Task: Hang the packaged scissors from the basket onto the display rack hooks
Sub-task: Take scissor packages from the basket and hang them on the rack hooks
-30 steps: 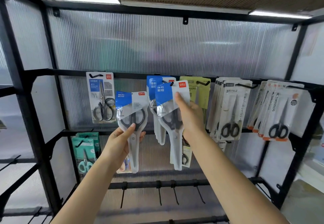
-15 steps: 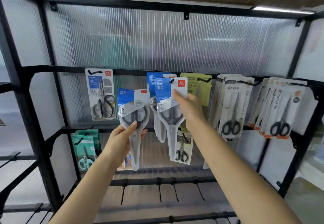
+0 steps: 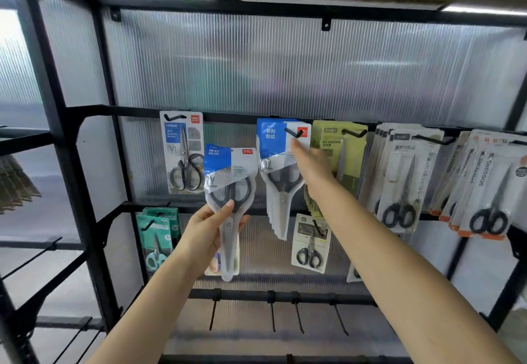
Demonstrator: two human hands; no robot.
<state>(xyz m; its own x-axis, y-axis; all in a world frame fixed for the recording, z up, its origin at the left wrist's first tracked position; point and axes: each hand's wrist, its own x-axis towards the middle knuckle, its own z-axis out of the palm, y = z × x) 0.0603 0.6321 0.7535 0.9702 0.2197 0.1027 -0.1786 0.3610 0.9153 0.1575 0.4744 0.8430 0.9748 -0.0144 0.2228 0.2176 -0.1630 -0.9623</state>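
Note:
My left hand grips a blue-and-white scissors pack by its lower half and holds it upright in front of the rack, left of the middle hook. A matching pack hangs at the front of a stack on the black hook of the upper rail. My right hand reaches up to that hung pack, with straight fingers touching its right edge just below the hook. The basket is out of view.
A HOME scissors pack hangs to the left, and olive packs, white packs and orange-edged packs to the right. Teal packs and a small pack hang lower. Bare hooks line the bottom rail.
The right hand lifted its pack onto the middle hook and loosened its pinch; the pack now hangs there. The left hand has kept its pack about where it was.

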